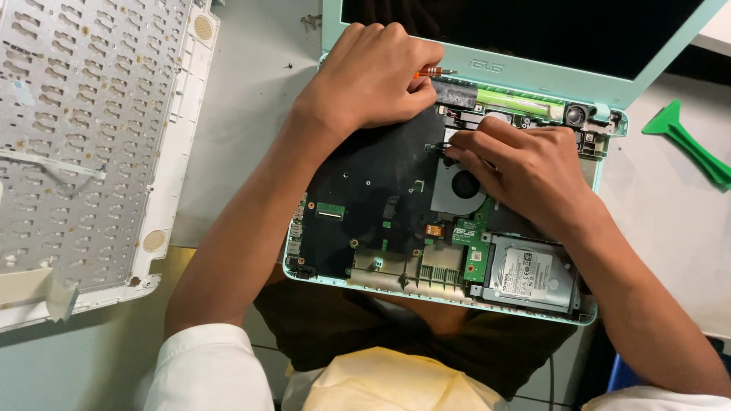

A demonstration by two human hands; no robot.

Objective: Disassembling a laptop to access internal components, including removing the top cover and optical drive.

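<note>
An opened mint-green laptop [533, 76] lies before me with its black mainboard cover, round fan [463, 185] and silver hard drive [533, 275] exposed. My left hand [373, 76] is closed around a small screwdriver with an orange grip [428, 73], held near the hinge. My right hand [525, 164] rests on the board beside the fan, its fingertips pinching a small black part at the fan's upper edge. What exactly it pinches is too small to tell.
The laptop's removed white keyboard cover [84, 152] lies upside down at the left. A green plastic pry tool [685, 141] rests at the far right on the grey table. A loose screw [290, 66] lies by the lid's corner.
</note>
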